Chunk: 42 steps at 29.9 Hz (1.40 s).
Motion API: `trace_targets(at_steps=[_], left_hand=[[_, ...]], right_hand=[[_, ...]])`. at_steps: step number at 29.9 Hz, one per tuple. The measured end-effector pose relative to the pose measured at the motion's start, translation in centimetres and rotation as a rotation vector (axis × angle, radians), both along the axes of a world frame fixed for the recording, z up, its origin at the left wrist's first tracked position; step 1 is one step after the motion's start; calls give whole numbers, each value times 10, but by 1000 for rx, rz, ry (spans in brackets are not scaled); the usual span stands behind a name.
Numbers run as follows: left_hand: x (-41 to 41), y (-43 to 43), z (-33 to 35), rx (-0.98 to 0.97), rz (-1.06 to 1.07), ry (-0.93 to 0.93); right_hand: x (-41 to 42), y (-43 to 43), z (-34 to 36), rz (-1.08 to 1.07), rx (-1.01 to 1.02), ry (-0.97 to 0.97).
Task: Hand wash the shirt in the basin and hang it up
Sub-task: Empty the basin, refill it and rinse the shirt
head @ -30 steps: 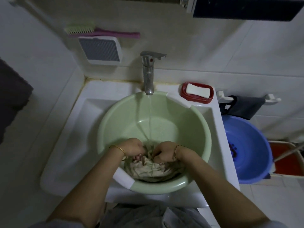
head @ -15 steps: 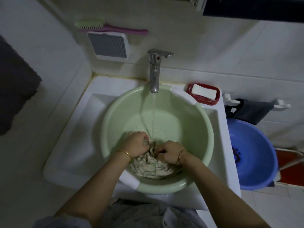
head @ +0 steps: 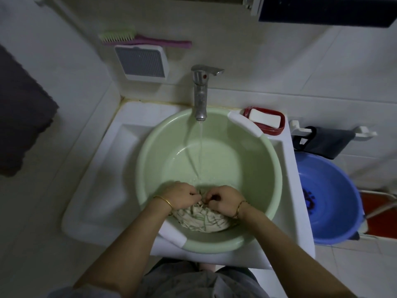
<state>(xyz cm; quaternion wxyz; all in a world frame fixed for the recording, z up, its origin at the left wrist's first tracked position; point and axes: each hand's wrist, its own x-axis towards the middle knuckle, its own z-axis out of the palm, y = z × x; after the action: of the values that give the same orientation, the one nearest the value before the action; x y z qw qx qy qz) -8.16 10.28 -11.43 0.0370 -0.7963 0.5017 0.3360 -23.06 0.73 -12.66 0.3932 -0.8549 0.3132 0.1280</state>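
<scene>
Behind the basin (head: 253, 160), running tap (head: 200, 93), soap dish (head: 271, 130)

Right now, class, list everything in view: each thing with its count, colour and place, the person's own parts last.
basin: one, pale green, in the sink under the tap
shirt: one, beige with thin stripes, bunched at the basin's near side
tap: one, chrome, running into the basin
sink: one, white, holding the basin
soap: one, white, in a red dish at the sink's back right
brush: one, green and pink, above the wall vent
tub: one, blue, right of the sink
cloth: one, dark, on a white rail above the tub
towel: one, dark, far left
bracelets: two, gold, one per wrist
left hand: one, gripping the shirt
right hand: one, gripping the shirt
</scene>
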Motion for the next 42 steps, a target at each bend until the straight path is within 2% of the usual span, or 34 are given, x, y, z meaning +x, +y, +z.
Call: trace_targets(at_steps=[4,8,11,22,35,42], left_hand=[[-5,-3,5,109,-123,28],[-7,2,5,168,-193,-1],[-4,6,-1,156,-193,-15],[5,9,-13,52,-168,40],[4,12,-10,-104,-41,101],[7,14,-15,-116,10,156]], right_hand=[[-11,2,-4,-38,-94,-53],[-14,4,-6,-18,-303,99],[-13,5,-8,-51,-221,187],[-8,1,-7,-7,-99,206],[0,9,-16,-184,-159,185],[2,10,-18,-198,-186,196]])
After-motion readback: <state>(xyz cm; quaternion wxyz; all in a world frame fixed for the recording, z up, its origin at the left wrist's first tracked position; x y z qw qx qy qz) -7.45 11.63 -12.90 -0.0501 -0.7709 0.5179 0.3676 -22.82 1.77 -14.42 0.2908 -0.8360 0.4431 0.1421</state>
